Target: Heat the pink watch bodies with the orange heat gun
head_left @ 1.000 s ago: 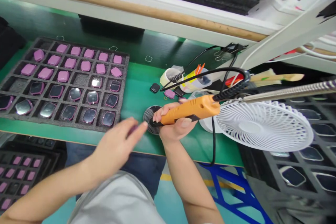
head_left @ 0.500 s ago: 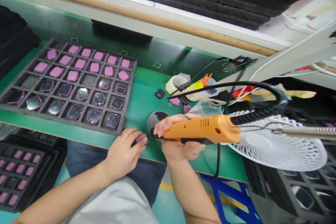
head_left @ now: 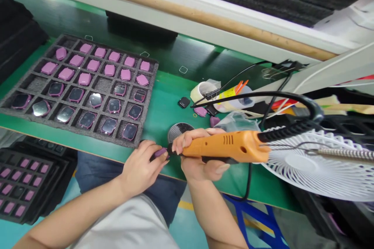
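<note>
Two hands now meet at the front edge of the green worktop (head_left: 163,101), right by the foam tray (head_left: 145,134). The right hand (head_left: 198,163) is wrapped round the orange driver (head_left: 228,146). The left hand (head_left: 140,167), mid-air a second ago, pinches the purple piece (head_left: 160,151) at its tip, so it looks lined up.

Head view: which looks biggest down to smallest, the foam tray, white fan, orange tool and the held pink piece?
1. foam tray
2. white fan, cut off by the picture's edge, so its rank against the tray is unsure
3. orange tool
4. pink piece
</note>
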Demonstrator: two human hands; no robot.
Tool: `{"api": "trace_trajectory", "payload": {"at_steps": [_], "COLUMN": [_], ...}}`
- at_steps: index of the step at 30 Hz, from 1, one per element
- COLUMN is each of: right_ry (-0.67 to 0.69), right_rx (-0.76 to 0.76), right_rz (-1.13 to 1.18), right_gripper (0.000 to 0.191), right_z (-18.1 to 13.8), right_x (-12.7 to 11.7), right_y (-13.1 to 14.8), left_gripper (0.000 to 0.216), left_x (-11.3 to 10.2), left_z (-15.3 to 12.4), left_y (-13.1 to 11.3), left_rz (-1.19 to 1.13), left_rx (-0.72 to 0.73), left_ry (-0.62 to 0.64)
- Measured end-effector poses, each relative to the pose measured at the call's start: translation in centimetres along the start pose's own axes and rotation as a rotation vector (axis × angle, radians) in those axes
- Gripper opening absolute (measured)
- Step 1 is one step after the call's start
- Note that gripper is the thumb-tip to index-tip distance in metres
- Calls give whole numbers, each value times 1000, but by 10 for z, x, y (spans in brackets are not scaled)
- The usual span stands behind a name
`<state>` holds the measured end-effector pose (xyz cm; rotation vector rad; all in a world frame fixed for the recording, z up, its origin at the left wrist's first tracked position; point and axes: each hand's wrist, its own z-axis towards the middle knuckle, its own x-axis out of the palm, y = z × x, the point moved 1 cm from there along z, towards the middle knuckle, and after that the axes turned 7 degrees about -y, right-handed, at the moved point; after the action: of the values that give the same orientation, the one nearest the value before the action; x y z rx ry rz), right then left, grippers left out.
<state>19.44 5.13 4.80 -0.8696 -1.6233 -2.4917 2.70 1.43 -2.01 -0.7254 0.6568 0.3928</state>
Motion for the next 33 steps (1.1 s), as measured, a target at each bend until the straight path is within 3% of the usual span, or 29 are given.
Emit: {"api": "trace_trajectory", "payload": {"at_steps": [6, 14, 20, 26, 33], "right_ry": [-27, 56, 36, 91, -174], "right_rx": [-9, -17, -20, -17, -159], "right_rz": [-44, -58, -111, -44, -77], "right_gripper": [64, 55, 71, 60, 52], "right_z": [-4, -14, -18, -9, 17], "right_x": [1, -6, -9, -3, -12], "right_y": [-1, -8, -19, -7, -3], "left_gripper": [23, 18, 16, 23, 59], "left_x": [2, 3, 4, 3, -3], "left_z": [-2, -1, -3, -4, -3], "left_y": [1, -2, -3, -2, 5], "left_rz": [-2, 26, 32, 35, 31], "left_rx": [-4, -29, -40, -42, 51], "left_ry": [-12, -23, -20, 21, 186]}}
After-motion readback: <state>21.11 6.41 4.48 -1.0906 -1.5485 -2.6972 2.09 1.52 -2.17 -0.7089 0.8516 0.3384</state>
